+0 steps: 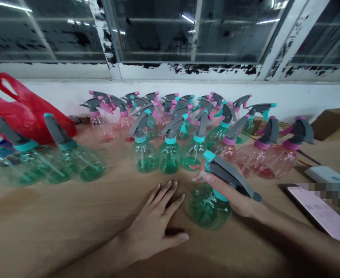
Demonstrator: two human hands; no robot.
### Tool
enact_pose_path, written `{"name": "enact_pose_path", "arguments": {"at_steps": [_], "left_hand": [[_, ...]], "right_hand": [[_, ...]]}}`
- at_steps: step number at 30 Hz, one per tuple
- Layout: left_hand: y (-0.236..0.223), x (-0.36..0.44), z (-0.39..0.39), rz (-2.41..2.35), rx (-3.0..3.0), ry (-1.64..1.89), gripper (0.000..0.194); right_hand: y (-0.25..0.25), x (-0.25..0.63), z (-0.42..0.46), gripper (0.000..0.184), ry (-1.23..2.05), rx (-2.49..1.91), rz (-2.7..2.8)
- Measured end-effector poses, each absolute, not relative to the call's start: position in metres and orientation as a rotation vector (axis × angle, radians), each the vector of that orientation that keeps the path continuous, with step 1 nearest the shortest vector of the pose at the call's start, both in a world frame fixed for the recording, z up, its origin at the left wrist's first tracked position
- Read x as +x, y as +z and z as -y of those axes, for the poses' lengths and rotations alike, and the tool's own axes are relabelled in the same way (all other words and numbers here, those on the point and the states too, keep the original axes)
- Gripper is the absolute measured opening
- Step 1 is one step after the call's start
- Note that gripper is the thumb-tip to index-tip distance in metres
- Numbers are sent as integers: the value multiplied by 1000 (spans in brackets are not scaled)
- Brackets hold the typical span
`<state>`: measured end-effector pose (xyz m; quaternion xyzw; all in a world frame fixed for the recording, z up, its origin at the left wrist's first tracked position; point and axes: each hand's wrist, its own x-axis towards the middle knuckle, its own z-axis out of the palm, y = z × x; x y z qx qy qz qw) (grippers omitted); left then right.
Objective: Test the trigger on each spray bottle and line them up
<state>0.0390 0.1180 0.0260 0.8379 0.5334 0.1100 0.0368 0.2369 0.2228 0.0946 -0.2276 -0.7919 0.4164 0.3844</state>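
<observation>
My right hand [236, 193] is wrapped round the neck of a green spray bottle [206, 208] with a grey and turquoise trigger head. The bottle leans a little, its base low over or on the table; I cannot tell which. Flat on the tabletop lies my left hand [155, 220], fingers spread, left of that bottle and not touching it. Just beyond my hands stand several more green spray bottles [170, 156], with pink ones [278, 160] to their right. Behind these, further spray bottles with pink or turquoise collars crowd together, partly hiding one another.
Several green spray bottles [83, 164] stand at the left, before a red plastic bag [33, 112]. On the right lie a phone [317, 212] with a lit screen and a white box [329, 175]. A brown carton [335, 123] sits further back, below the windows [158, 31].
</observation>
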Motion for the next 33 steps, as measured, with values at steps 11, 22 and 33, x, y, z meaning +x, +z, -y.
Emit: {"name": "enact_pose_path", "arguments": {"at_steps": [11, 22, 33], "left_hand": [[27, 40, -118, -1664, 2610, 241, 74], [23, 38, -119, -1663, 2638, 277, 73], [25, 38, -118, -1666, 2649, 260, 73]], "right_hand": [[102, 231, -219, 14, 1133, -578, 2022], [92, 233, -217, 16, 1160, -541, 1991], [92, 234, -216, 18, 1154, -591, 1997]]}}
